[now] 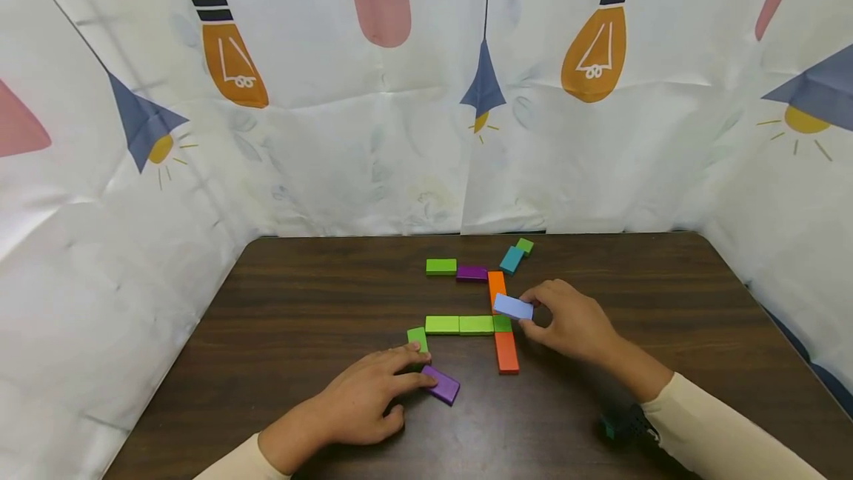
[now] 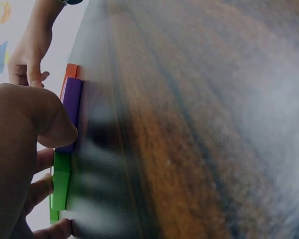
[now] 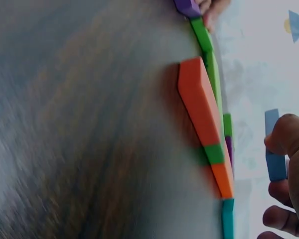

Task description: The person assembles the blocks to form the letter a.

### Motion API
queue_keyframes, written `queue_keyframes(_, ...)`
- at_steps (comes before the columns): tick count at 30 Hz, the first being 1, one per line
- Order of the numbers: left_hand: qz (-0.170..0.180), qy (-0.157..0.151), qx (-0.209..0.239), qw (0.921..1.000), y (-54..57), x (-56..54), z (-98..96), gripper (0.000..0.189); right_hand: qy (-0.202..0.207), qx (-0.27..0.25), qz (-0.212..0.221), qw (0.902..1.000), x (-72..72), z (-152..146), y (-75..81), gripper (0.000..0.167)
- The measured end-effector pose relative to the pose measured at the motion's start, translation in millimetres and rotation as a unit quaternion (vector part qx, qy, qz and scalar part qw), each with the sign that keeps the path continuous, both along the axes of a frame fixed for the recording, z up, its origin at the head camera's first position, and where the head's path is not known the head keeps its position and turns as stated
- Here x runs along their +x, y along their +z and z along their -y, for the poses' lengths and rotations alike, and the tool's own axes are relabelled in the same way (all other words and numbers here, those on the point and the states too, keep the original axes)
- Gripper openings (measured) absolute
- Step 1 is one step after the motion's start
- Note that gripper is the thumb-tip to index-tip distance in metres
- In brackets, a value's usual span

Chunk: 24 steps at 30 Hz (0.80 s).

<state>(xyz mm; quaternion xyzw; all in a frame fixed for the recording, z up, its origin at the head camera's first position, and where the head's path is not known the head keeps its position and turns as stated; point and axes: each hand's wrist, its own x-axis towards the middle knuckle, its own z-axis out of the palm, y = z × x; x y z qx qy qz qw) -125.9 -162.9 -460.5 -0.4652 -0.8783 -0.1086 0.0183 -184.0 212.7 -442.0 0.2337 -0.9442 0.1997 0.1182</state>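
Note:
My right hand (image 1: 569,321) pinches a light blue block (image 1: 513,307) between thumb and fingers, over the orange block (image 1: 496,287). In the right wrist view the blue block (image 3: 275,144) is held up off the table. My left hand (image 1: 363,398) lies low at the table, one fingertip on a purple block (image 1: 443,385) and other fingertips at a green block (image 1: 417,337). Two light green blocks (image 1: 443,325) lie end to end, leading to a small dark green block (image 1: 502,324). A red-orange block (image 1: 506,354) extends from it toward me.
Farther back lie a green block (image 1: 441,267), a dark purple block (image 1: 472,274), a teal block (image 1: 512,259) and a small green block (image 1: 525,246). The dark wooden table (image 1: 320,295) ends at a white patterned cloth (image 1: 400,169). A dark band (image 1: 629,424) lies by my right sleeve.

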Motion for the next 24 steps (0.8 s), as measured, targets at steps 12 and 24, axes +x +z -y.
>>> queue_keyframes(12, 0.03, 0.004, -0.003, 0.9995, 2.6, -1.5, 1.0, 0.05, 0.076, 0.012, -0.015, 0.9969, 16.7, 14, -2.7, 0.034)
queue_keyframes(24, 0.035, 0.007, -0.002, 0.9993, 2.7, -0.5, 0.7, 0.05, 0.163, 0.031, -0.02, 0.9859, 33.4, 28, -12.0, 0.034)
